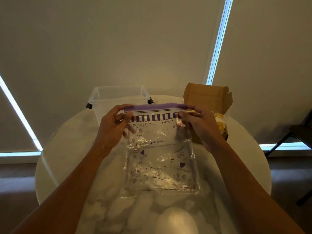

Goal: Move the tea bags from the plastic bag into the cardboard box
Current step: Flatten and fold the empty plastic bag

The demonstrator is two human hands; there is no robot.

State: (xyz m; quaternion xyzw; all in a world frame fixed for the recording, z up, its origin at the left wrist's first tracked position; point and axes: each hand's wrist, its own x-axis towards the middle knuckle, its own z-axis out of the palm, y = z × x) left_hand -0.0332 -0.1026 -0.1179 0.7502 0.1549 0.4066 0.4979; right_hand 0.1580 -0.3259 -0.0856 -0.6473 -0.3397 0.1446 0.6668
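A clear plastic bag [160, 159] with a purple zip strip and purple doodle print hangs above the round table. My left hand [113, 125] pinches its top left corner and my right hand [200, 127] pinches its top right corner. Nothing shows inside the bag. Behind my right hand stands the brown cardboard box [209, 97] with its lid flap raised. Yellow and white tea bags [219, 123] lie inside it, partly hidden by my right hand.
A clear plastic tub [108, 98] stands at the table's far edge behind my left hand. The white round table [67, 154] reflects light near me. A dark chair [297, 132] stands at the right, off the table.
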